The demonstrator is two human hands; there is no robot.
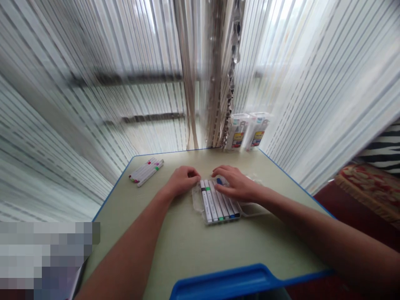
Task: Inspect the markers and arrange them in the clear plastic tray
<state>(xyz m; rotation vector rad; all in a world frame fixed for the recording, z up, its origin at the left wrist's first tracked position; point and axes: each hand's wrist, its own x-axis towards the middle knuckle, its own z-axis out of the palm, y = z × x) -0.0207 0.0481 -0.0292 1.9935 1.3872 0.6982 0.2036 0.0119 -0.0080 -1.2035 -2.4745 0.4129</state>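
A clear plastic case [200,204] lies open in the middle of the table and holds a row of several white markers [218,206] with coloured bands. My left hand [183,181] rests at the case's upper left edge with fingers curled, touching the rim. My right hand [236,183] lies over the far ends of the markers, fingers bent down onto them; a blue cap shows under the fingers. Whether either hand grips a single marker is unclear.
A small bunch of loose markers [146,171] lies at the table's far left. Two boxed marker sets [246,131] stand upright at the back against the striped curtain. A blue tray edge [225,281] juts in at the near side. A rug [368,187] lies to the right.
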